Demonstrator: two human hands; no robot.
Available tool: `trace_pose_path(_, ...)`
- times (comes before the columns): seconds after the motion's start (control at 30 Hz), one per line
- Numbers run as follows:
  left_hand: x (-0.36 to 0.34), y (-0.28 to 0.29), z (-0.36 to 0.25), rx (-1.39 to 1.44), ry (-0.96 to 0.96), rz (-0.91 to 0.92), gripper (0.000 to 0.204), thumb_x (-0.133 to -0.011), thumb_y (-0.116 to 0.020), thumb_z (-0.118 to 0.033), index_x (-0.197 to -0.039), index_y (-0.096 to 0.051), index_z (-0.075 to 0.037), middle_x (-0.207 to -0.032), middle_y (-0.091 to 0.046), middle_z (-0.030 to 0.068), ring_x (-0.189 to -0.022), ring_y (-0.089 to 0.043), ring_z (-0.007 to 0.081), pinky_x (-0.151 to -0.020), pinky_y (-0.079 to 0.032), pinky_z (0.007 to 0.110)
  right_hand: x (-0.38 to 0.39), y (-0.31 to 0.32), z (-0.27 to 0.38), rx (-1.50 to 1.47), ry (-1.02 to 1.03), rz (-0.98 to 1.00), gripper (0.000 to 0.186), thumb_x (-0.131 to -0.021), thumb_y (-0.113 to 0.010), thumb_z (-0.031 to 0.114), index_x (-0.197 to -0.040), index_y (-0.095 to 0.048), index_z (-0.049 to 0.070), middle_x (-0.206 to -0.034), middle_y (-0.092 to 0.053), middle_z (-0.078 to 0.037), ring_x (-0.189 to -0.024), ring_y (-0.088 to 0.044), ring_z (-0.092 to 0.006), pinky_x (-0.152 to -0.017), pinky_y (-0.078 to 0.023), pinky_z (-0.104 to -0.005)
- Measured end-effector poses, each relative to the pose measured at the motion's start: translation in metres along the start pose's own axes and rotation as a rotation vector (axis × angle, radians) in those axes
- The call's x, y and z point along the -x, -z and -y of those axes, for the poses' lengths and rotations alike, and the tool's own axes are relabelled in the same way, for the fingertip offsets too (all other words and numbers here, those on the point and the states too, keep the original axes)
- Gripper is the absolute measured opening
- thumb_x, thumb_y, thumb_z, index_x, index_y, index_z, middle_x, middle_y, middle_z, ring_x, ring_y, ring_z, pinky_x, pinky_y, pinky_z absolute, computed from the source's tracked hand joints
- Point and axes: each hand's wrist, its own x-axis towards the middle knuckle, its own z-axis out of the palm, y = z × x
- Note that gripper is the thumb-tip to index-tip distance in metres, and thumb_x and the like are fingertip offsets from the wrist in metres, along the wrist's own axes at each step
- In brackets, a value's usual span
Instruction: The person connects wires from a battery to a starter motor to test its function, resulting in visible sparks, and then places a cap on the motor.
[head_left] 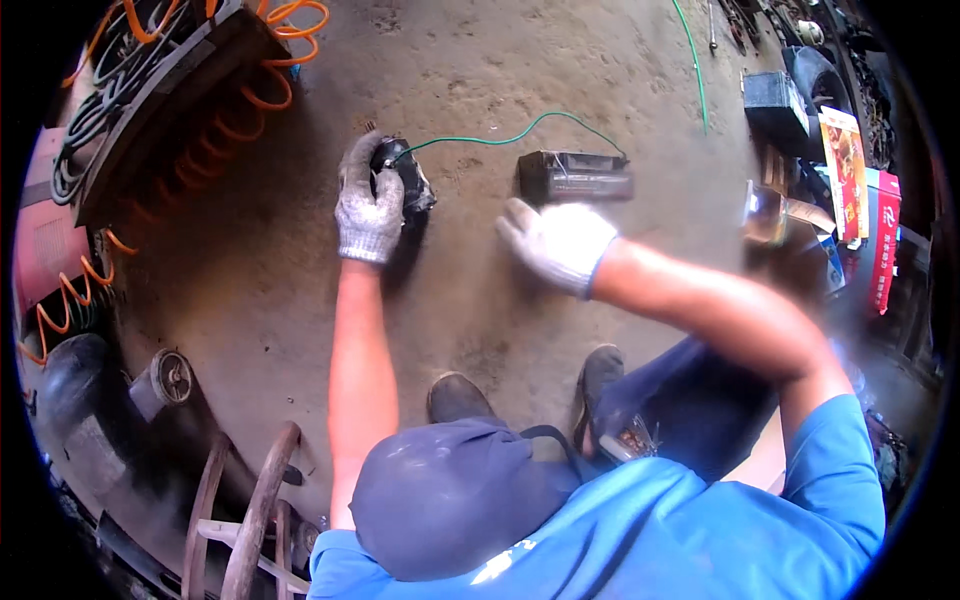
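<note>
My left hand, in a grey-white work glove, is closed round a dark, rounded motor-like part held at the floor. A thin green wire runs from this part across to a dark, box-shaped battery on its right. The wire meets the far right corner of the battery. Just on the near side of the battery is my right hand, also gloved and slightly blurred. Its fingers point left, thumb and forefinger a little apart, with nothing visible between them.
Orange coiled hose hangs by a bench edge at far left. A dark tank with a wheel and a wooden frame stand near left. Another battery and cardboard boxes line the right side.
</note>
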Motion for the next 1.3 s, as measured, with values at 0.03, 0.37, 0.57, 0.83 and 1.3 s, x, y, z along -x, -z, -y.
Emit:
trace_pose_path(0.03,0.001,-0.005,-0.01,0.144,0.063,-0.036,0.053,-0.098,-0.06,-0.006,-0.15,-0.054,-0.006,-0.143,-0.063,0.0113,-0.133,-0.059,0.0239,-0.116,-0.044,0.038,0.011,-0.019,-0.004,0.018,-0.026,0.031,0.022,-0.088,-0.061,0.013,-0.105,-0.067,0.001,-0.092,-0.068,-0.016,-0.067,-0.074,-0.0296,-0.047,-0.055,-0.0439)
trace_pose_path(0.37,-0.006,-0.004,-0.001,0.058,0.031,0.049,0.038,-0.092,-0.07,-0.01,-0.13,-0.069,-0.007,-0.134,-0.063,0.016,-0.131,-0.059,0.0301,-0.112,-0.047,0.039,0.018,-0.058,0.0,0.024,-0.124,-0.008,0.012,-0.087,-0.065,0.015,-0.092,-0.072,0.008,-0.093,-0.073,-0.015,-0.065,-0.074,-0.0281,-0.048,-0.055,-0.0465)
trace_pose_path(0.57,-0.008,-0.013,0.01,0.423,0.207,0.058,0.044,-0.094,-0.072,-0.012,-0.137,-0.064,-0.005,-0.134,-0.067,0.0116,-0.126,-0.063,0.0228,-0.113,-0.047,0.036,0.025,-0.051,-0.016,0.008,-0.147,0.234,0.011,-0.083,-0.066,0.013,-0.086,-0.075,0.007,-0.071,-0.073,-0.013,-0.062,-0.074,-0.0295,-0.05,-0.056,-0.045)
trace_pose_path(0.83,-0.028,-0.024,-0.052,-0.252,0.213,0.072,0.058,-0.081,-0.083,-0.046,-0.131,-0.073,-0.017,-0.135,-0.061,0.0222,-0.126,-0.062,0.0384,-0.111,-0.049,0.046,0.007,0.004,0.001,-0.362,-0.231,-0.014,0.009,-0.092,-0.063,0.017,-0.095,-0.068,0.011,-0.084,-0.071,-0.014,-0.077,-0.074,-0.0345,-0.062,-0.057,-0.0481)
trace_pose_path(1.3,-0.04,-0.048,-0.053,-0.287,0.237,0.208,0.076,-0.098,-0.063,-0.052,-0.16,-0.043,-0.014,-0.154,-0.049,0.0305,-0.142,-0.049,0.0466,-0.118,-0.041,0.051,-0.015,-0.001,0.004,-0.401,-0.543,-0.2,0.014,-0.097,-0.062,0.017,-0.102,-0.072,0.009,-0.08,-0.073,-0.017,-0.075,-0.073,-0.0365,-0.065,-0.058,-0.046)
